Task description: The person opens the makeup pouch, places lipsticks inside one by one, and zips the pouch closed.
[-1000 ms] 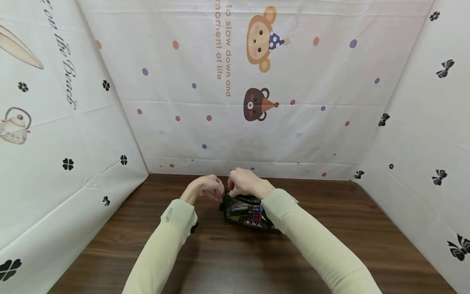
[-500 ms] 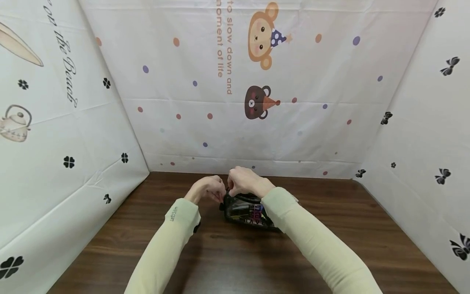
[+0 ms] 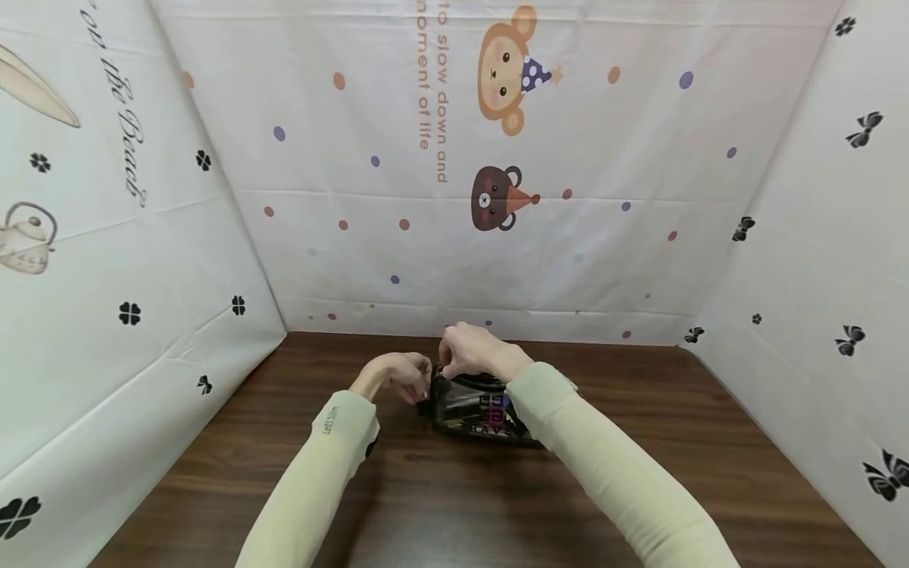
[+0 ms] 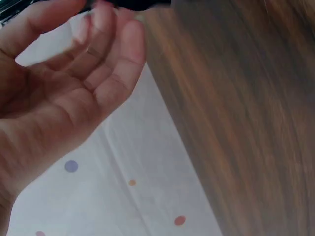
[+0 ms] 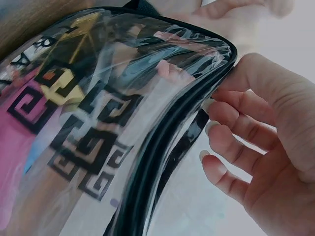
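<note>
A clear plastic pouch [image 3: 461,414] with black trim and a dark printed pattern sits on the table, with coloured contents showing through. My right hand [image 3: 479,353] pinches its black-edged top at the left corner. In the right wrist view, the thumb and index finger of the right hand [image 5: 266,132] are on the piping, and the other fingers curl loosely. At the pouch's left end, my left hand [image 3: 401,377] holds its edge beside a black tab [image 3: 424,409]. In the left wrist view, the left hand's [image 4: 74,83] fingers curl toward the thumb; their tips are partly cut off.
The dark wooden table [image 3: 426,505] runs under both forearms. A white printed cloth [image 3: 582,268] hangs behind it, with further cloth walls on the left [image 3: 163,276] and right [image 3: 802,268].
My left hand has shifted slightly down and left, from the pouch's upper left corner toward the black tab. My right hand keeps its grip, and the pouch stays nearly in place.
</note>
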{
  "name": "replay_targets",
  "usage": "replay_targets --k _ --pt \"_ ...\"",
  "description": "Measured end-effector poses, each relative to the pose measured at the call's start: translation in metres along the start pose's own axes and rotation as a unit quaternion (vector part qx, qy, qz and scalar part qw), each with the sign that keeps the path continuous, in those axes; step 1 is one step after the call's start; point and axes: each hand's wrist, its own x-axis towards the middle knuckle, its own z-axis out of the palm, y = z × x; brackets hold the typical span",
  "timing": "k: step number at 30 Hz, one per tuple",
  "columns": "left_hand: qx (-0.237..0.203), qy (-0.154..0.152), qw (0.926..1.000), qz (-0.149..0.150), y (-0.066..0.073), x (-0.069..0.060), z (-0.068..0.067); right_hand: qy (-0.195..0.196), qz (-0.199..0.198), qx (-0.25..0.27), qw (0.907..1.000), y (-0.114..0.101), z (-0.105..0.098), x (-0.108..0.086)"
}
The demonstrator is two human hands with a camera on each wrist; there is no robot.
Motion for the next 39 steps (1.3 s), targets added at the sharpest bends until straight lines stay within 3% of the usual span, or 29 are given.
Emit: replay_targets --k 4,6,9,13,22,30,35,39 --pt "0.04 -0.021 0.9975 0.055 -0.001 -0.006 -0.002 0.024 -0.001 0.02 0.9995 0.004 -0.006 -0.008" --pt "0.045 -0.013 0.9949 0.089 -0.004 -0.007 0.001 0.046 0.001 0.033 0.9984 0.008 -0.009 -0.014" --pt "0.019 0.003 0.9887 0.148 -0.008 -0.004 0.009 0.078 0.0 0.042 0.9961 0.015 -0.012 -0.025" --pt "-0.054 0.022 0.9804 0.188 -0.014 0.003 0.018 0.096 -0.006 0.039 0.9945 0.022 -0.014 -0.039" --pt "-0.139 0.035 0.9716 0.188 -0.022 0.002 0.018 0.141 -0.004 0.058 0.9883 0.035 -0.023 -0.069" --pt "-0.215 -0.015 0.9604 0.177 -0.025 -0.005 0.009 0.182 0.019 0.073 0.9804 0.05 -0.03 -0.091" --pt "-0.226 -0.023 0.9646 0.133 -0.032 -0.001 0.015 0.199 0.029 0.074 0.9767 0.06 -0.026 -0.101" --pt "-0.222 0.018 0.9716 0.081 -0.039 0.006 0.023 0.203 0.037 0.077 0.9755 0.065 -0.021 -0.106"
